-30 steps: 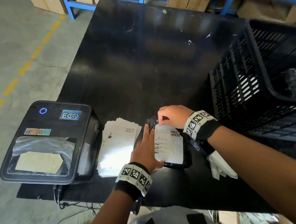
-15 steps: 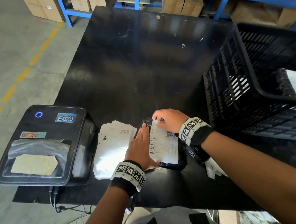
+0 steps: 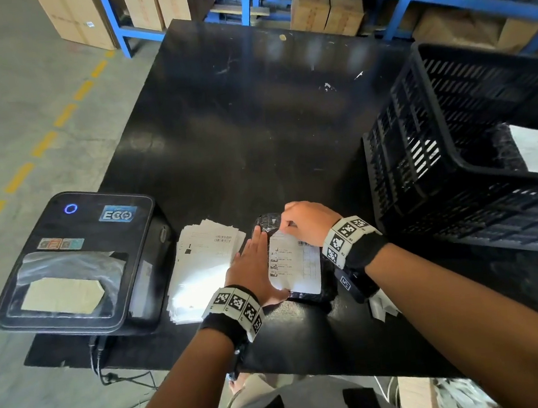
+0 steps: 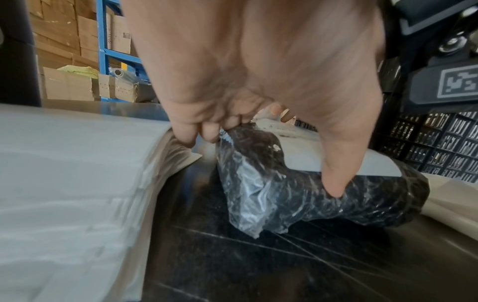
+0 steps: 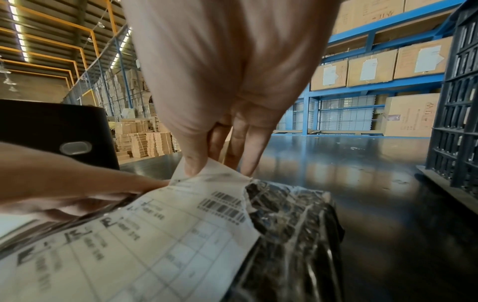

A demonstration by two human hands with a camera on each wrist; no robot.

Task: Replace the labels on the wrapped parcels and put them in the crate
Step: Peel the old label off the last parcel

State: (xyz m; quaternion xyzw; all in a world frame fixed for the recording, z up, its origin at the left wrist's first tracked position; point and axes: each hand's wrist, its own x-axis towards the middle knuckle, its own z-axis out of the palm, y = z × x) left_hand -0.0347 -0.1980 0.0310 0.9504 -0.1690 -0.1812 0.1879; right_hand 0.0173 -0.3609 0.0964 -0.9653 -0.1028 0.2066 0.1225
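Parcel (image 3: 297, 294) w/ black shiny wrap lies flat on the table (image 3: 254, 133), lower centre of head frame, just right of a fanned stack of label sheets (image 3: 201, 269) and left of the crate (image 3: 473, 157). White printed label (image 3: 294, 260) covers most of its top face; barcode near far edge. Far corner of label is lifted off the wrap, torn/crumpled edge visible in right wrist view (image 5: 181, 235).

Right hand (image 3: 309, 223): thumb + fingers (image 5: 196, 161) pinching that lifted far corner of the label.

Left hand (image 3: 254, 271): fingers straight, close together, lying along parcel's left edge, tips on the far end; thumb (image 4: 333, 183) pressed on near edge of label/wrap. In left wrist view the fingers look slightly bent over the wrap (image 4: 284, 194); can't tell if gripping or just pressing.

Crate is black plastic lattice, right side of frame, on the table; another wrapped parcel w/ white label (image 3: 532, 152) sits inside.

Label printer (image 3: 70, 265) at lower left, blue ring light lit, overhanging table edge. A few loose white papers (image 3: 382, 304) under right forearm. Blue racking w/ cartons (image 3: 324, 11) along top.
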